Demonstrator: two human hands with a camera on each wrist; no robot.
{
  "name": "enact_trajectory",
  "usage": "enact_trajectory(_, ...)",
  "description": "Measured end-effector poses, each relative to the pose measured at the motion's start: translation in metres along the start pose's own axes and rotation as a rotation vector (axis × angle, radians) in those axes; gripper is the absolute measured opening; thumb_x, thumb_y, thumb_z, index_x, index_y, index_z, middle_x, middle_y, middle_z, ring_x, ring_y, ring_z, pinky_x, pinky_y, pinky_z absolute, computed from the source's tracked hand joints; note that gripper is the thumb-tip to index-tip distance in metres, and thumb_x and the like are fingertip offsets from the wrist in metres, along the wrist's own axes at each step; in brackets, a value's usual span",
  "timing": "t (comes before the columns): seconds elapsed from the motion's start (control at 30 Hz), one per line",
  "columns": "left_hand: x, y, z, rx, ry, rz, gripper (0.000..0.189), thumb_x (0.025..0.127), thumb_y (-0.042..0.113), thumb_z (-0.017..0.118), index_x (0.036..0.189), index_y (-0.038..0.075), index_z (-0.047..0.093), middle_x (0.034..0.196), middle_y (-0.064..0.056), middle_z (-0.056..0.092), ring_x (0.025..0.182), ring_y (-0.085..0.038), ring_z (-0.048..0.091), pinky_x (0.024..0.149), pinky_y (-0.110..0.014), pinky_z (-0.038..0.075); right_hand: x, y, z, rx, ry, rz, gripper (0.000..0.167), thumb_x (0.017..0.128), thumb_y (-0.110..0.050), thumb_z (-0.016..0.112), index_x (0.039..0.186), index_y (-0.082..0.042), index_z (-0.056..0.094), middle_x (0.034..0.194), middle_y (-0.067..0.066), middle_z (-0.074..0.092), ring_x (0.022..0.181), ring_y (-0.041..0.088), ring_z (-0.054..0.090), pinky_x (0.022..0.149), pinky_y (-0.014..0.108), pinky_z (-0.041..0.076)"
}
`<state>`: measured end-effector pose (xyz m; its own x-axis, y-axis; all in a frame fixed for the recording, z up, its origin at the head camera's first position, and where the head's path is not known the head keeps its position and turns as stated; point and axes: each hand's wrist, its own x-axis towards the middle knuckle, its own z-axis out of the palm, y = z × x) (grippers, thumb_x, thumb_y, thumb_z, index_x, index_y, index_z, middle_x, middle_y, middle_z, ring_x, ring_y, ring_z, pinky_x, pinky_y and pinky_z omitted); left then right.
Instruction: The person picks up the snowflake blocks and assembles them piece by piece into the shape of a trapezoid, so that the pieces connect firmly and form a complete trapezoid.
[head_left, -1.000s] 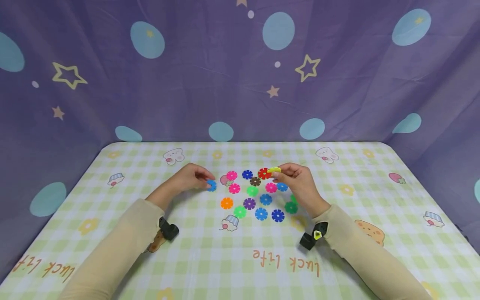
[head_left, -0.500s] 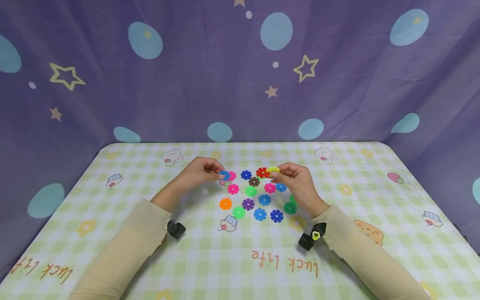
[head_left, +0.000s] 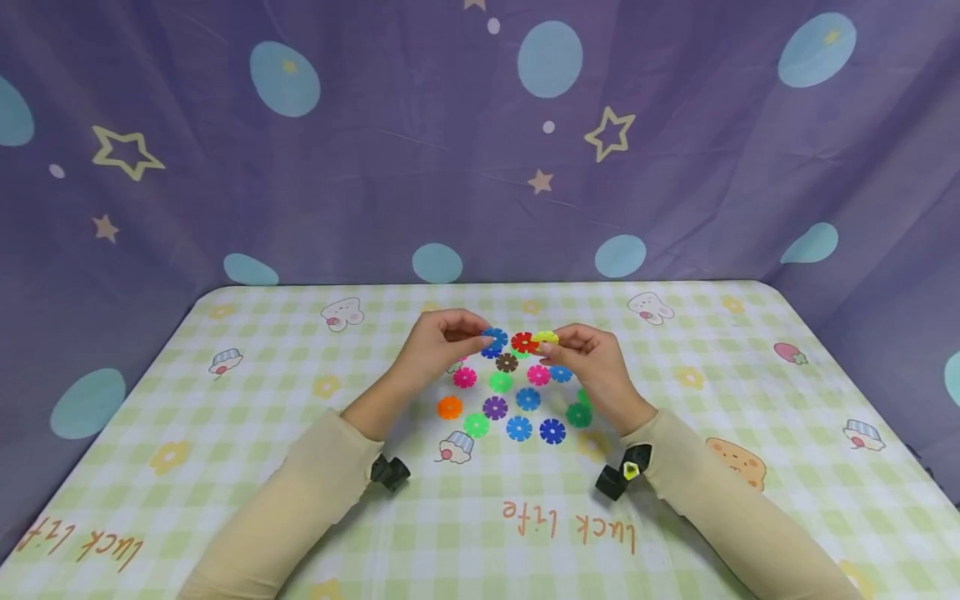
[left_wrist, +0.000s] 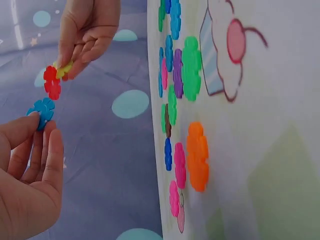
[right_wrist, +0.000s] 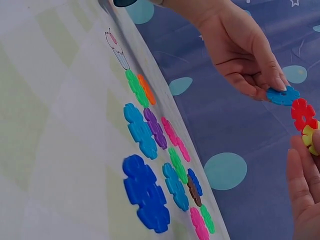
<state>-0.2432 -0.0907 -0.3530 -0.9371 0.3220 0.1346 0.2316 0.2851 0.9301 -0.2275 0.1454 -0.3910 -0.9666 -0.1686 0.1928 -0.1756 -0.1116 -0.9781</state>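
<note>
My left hand (head_left: 438, 348) pinches a light blue snowflake disc (head_left: 496, 338) between thumb and fingers, above the table. My right hand (head_left: 596, 360) pinches a yellow snowflake disc (head_left: 547, 337), which is joined to a red snowflake disc (head_left: 523, 342). In the left wrist view the blue disc (left_wrist: 44, 112) lies just below the red disc (left_wrist: 52, 84). Their edges are very close; whether they touch I cannot tell. The right wrist view shows the red disc (right_wrist: 303, 114) slotted at an angle into the yellow one (right_wrist: 309, 137).
Loose snowflake discs lie flat below the hands, among them an orange disc (head_left: 450, 407), a purple disc (head_left: 495, 407), a brown disc (head_left: 507, 362) and a dark blue disc (head_left: 552, 431). A checked cloth (head_left: 420, 533) covers the table. A purple curtain (head_left: 360, 167) hangs behind.
My left hand has lifted the light blue disc off the left side and brought it rightward, up beside the red disc. My right hand has stayed nearly still with the yellow and red discs.
</note>
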Motion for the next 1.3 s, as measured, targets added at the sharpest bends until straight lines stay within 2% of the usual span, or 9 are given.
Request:
enact_trajectory(0.2, 0.000, -0.001, 0.006, -0.003, 0.008, 0.024, 0.016, 0.085, 0.012, 0.070, 0.098, 0.002, 0.070, 0.092, -0.010, 0.069, 0.087, -0.038, 0.062, 0.071, -0.026, 0.054, 0.000, -0.002, 0.002, 0.002, 0.005, -0.004, 0.002, 0.087, -0.005, 0.066, 0.089, -0.005, 0.066, 0.083, 0.002, 0.072, 0.078, 0.029, 0.068, 0.078, 0.043, 0.054)
enact_trajectory(0.37, 0.000, -0.002, 0.010, -0.024, 0.013, 0.051, 0.015, 0.085, 0.011, 0.070, 0.097, 0.001, 0.070, 0.090, -0.010, 0.070, 0.085, -0.038, 0.063, 0.072, -0.027, 0.055, 0.000, -0.002, 0.002, 0.015, 0.007, -0.006, 0.005, 0.087, -0.003, 0.065, 0.088, -0.008, 0.066, 0.083, 0.002, 0.072, 0.076, 0.027, 0.068, 0.077, 0.041, 0.055)
enact_trajectory(0.47, 0.000, -0.003, 0.012, -0.040, 0.032, 0.066, 0.015, 0.085, 0.010, 0.070, 0.096, 0.000, 0.070, 0.091, -0.011, 0.070, 0.082, -0.032, 0.065, 0.072, -0.027, 0.055, 0.001, -0.001, 0.002, 0.012, 0.017, -0.009, 0.003, 0.087, -0.005, 0.066, 0.088, -0.008, 0.068, 0.082, 0.001, 0.072, 0.075, 0.022, 0.068, 0.075, 0.035, 0.056)
enact_trajectory(0.57, 0.000, -0.004, 0.014, -0.066, 0.058, 0.072, 0.016, 0.085, 0.010, 0.070, 0.097, 0.000, 0.071, 0.091, -0.012, 0.071, 0.083, -0.034, 0.065, 0.073, -0.027, 0.055, 0.001, -0.001, 0.002, -0.005, 0.033, -0.010, 0.003, 0.087, -0.008, 0.068, 0.088, -0.006, 0.071, 0.081, 0.000, 0.072, 0.074, 0.021, 0.068, 0.073, 0.031, 0.056)
enact_trajectory(0.73, -0.002, -0.005, 0.017, -0.097, 0.099, 0.078, 0.017, 0.084, 0.012, 0.071, 0.097, 0.001, 0.073, 0.090, -0.011, 0.072, 0.086, -0.039, 0.065, 0.074, -0.030, 0.056, 0.002, -0.003, 0.000, -0.048, 0.042, -0.006, 0.008, 0.085, -0.011, 0.070, 0.088, -0.003, 0.071, 0.079, 0.000, 0.072, 0.077, 0.022, 0.069, 0.073, 0.034, 0.056)
enact_trajectory(1.0, -0.004, -0.005, 0.020, -0.079, 0.128, 0.118, 0.014, 0.083, 0.012, 0.072, 0.093, 0.002, 0.075, 0.090, -0.010, 0.072, 0.075, -0.014, 0.068, 0.071, -0.029, 0.056, 0.000, -0.005, 0.000, -0.041, 0.024, -0.011, 0.010, 0.084, -0.009, 0.071, 0.088, 0.000, 0.071, 0.078, 0.001, 0.072, 0.074, 0.016, 0.070, 0.076, 0.030, 0.056)
enact_trajectory(1.3, -0.005, -0.004, 0.023, -0.075, 0.154, 0.164, 0.014, 0.081, 0.010, 0.074, 0.091, 0.000, 0.075, 0.090, -0.014, 0.072, 0.072, -0.015, 0.067, 0.068, -0.026, 0.056, -0.004, -0.006, 0.001, -0.039, 0.028, -0.031, 0.012, 0.084, -0.009, 0.071, 0.089, 0.002, 0.071, 0.080, 0.003, 0.072, 0.074, 0.018, 0.070, 0.077, 0.032, 0.056)
